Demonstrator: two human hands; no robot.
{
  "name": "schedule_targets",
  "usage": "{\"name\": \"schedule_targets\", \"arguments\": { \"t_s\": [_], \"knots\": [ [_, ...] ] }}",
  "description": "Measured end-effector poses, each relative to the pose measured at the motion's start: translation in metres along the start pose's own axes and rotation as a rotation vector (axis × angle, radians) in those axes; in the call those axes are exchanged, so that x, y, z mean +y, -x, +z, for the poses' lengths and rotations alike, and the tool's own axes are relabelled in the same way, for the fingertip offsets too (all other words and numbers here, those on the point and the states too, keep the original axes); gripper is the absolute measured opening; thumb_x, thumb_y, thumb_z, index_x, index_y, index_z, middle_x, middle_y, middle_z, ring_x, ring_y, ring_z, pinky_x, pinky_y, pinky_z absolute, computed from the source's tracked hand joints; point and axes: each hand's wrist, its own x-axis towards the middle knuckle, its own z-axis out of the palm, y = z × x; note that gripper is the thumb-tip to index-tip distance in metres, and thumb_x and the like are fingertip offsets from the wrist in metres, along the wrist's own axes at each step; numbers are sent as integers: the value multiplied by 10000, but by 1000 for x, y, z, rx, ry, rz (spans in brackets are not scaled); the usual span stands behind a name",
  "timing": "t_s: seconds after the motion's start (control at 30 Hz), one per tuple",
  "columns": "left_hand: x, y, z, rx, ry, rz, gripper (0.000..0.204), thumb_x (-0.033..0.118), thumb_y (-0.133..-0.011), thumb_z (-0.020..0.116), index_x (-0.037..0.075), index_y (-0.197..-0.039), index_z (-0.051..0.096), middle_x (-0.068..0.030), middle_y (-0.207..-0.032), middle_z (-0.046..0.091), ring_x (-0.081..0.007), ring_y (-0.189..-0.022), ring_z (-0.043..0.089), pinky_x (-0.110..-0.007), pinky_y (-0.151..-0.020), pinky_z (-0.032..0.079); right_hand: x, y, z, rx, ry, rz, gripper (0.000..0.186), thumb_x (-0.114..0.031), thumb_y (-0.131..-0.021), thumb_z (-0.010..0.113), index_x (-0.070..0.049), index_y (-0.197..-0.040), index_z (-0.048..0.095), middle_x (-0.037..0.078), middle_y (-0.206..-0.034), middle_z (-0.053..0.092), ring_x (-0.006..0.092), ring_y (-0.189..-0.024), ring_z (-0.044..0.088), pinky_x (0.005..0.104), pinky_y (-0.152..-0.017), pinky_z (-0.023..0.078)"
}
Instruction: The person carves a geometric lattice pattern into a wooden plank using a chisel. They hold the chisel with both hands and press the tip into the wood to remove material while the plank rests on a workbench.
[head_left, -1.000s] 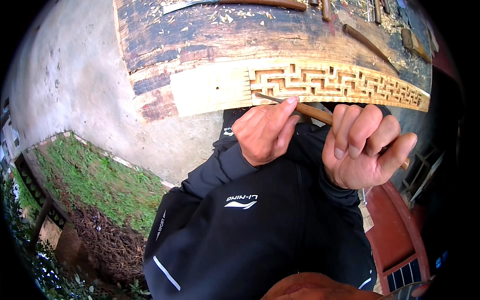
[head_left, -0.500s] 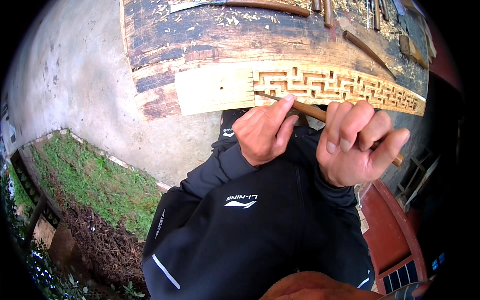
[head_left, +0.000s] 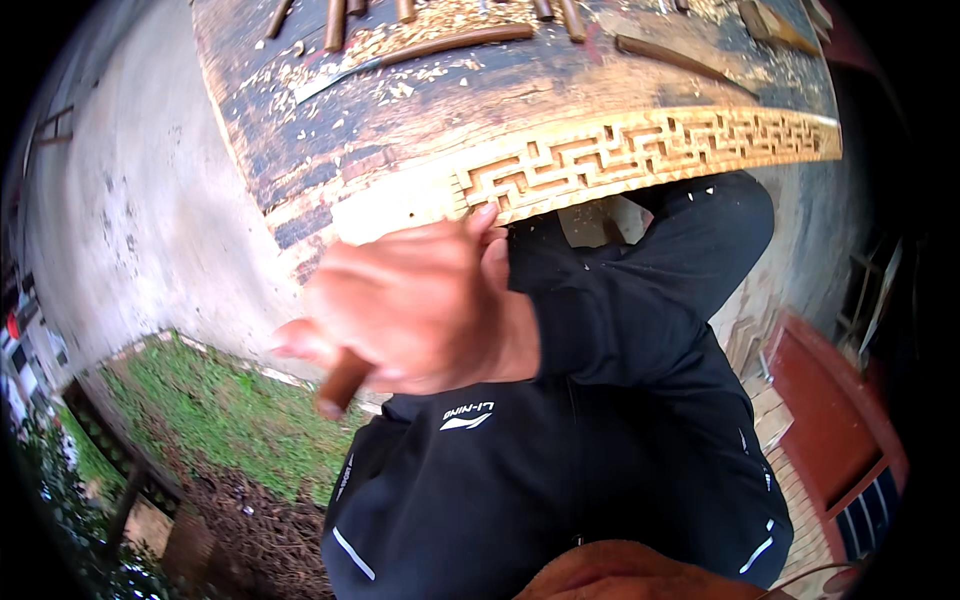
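A pale wooden board (head_left: 375,215), carved with a sunken lattice pattern over most of its length, lies along the near edge of the workbench. My right hand (head_left: 420,305) reaches across to the left, blurred by motion. It is closed round a carving chisel (head_left: 343,385), whose brown handle end pokes out below the fist; the blade is hidden. Behind it, my left hand (head_left: 495,258) is mostly covered. Only its thumb tip and a curled finger show, close together at the board's near edge by the start of the carving. What they grip is hidden.
Wood chips litter the dark, worn workbench (head_left: 400,120). A long-handled knife (head_left: 455,45) and another dark-handled tool (head_left: 680,62) lie beyond the board. Several wooden handles line the far edge, with a mallet-like block (head_left: 775,28) at the far right. Grass (head_left: 230,415) borders the concrete.
My right hand has swung from the right of my left hand to its left, turning the chisel with it. It now covers most of the left hand. The view has shifted too.
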Motion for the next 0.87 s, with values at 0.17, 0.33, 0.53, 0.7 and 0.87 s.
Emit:
{"name": "schedule_targets", "arguments": {
  "t_s": [0.17,0.33,0.53,0.7,0.87],
  "knots": [
    [13,9,-17,63,179,-184,537,-58,-1007,755,-35,-1503,550,-207,-1175,820,-231,-888,809,-280,-760,634,-8,24,21,-100,-39,-43,439,-284,-989,824,-118,-717,523,-1,-655,512,121,-483,566,332,-414,453],
    [-6,15,-18,-138,79,120,353,-118,-915,814,-51,-1242,701,-208,-898,813,-252,-723,788,-310,-656,619,-57,41,-24,-505,162,-76,420,-283,-994,809,-103,-739,529,4,-669,496,124,-514,574,354,-456,488],
    [6,-3,-20,-464,-172,236,188,-63,-867,846,-58,-1042,776,-153,-860,800,-248,-676,754,-316,-658,598,-50,44,-56,-345,78,107,408,-261,-970,840,-95,-755,536,19,-673,436,175,-499,562,357,-471,477],
    [-12,-17,-36,-327,-552,452,415,198,-928,886,60,-1304,777,-133,-1283,810,-342,-1094,768,-421,-939,608,-15,59,-139,-129,-56,202,343,-96,-1018,738,-28,-720,581,97,-706,694,166,-494,607,323,-485,448],
    [-7,-76,-40,-615,-733,345,811,419,-881,921,77,-1555,624,-168,-1553,658,-407,-1347,628,-532,-1177,462,33,121,-179,408,-542,853,441,-321,-1132,689,-44,-789,713,18,-635,650,66,-477,548,228,-488,404]
  ]
}}
